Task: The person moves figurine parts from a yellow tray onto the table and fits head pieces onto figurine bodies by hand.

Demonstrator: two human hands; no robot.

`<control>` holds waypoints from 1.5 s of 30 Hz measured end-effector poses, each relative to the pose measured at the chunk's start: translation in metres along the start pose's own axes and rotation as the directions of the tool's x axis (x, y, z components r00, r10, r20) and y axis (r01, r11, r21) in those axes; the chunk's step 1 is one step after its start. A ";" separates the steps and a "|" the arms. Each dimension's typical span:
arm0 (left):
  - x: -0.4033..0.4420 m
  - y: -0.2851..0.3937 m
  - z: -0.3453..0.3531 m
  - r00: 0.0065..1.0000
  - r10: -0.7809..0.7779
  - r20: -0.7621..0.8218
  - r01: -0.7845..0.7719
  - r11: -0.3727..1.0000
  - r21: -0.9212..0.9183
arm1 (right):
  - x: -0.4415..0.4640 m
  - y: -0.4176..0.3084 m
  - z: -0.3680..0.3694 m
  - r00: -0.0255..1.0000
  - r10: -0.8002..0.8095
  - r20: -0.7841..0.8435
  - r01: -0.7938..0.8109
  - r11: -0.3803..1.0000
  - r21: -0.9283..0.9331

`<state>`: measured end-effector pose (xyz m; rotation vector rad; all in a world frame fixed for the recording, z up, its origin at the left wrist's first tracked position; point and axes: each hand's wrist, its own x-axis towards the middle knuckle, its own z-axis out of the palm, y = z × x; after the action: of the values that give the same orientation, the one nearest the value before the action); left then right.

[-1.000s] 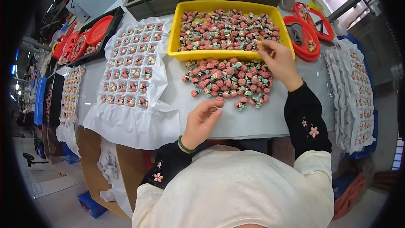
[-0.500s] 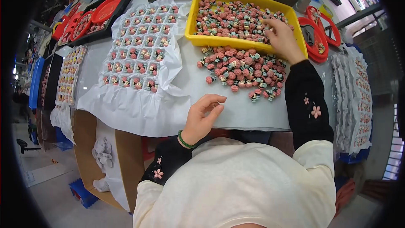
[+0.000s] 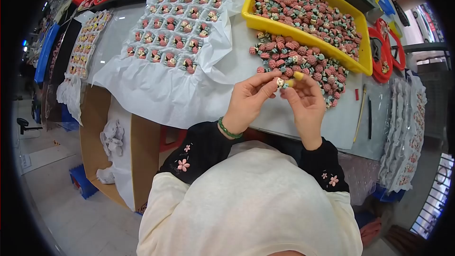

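Observation:
A small figurine [image 3: 280,82] with a pale face and a greenish base is held up between my two hands, above the table's front part. My left hand [image 3: 249,98] pinches its head side between thumb and forefinger, a green braided bracelet at the wrist. The fingers of my right hand [image 3: 307,106] close on the greenish end; yellow covers sit on two of its fingertips. Just beyond the hands lies a loose pile of pink-headed figurines [image 3: 310,61]. Many more fill the yellow bin [image 3: 308,43] behind the pile.
A white compartment tray [image 3: 156,68] with figurines in rows lies at the left on white paper. Red trays [image 3: 380,54], a thin stick [image 3: 360,114] and a black rod [image 3: 369,118] are at the right. A cardboard box [image 3: 147,161] stands below the table's left front edge.
My right hand has come back from the yellow bin to meet my left hand, and a figurine is now between them. The view has turned, shifting the table's contents.

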<state>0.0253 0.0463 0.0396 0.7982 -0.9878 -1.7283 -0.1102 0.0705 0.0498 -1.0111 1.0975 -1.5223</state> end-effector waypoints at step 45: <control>0.003 0.007 -0.008 0.971 -0.222 0.088 0.238 0.931 -0.277 | 0.031 -0.020 -0.015 0.898 0.112 0.426 0.017 0.958 -0.287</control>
<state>0.0337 0.0403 0.0416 0.7002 -0.6764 -2.0493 -0.1351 0.0455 0.0684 -1.4335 1.0181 -1.0352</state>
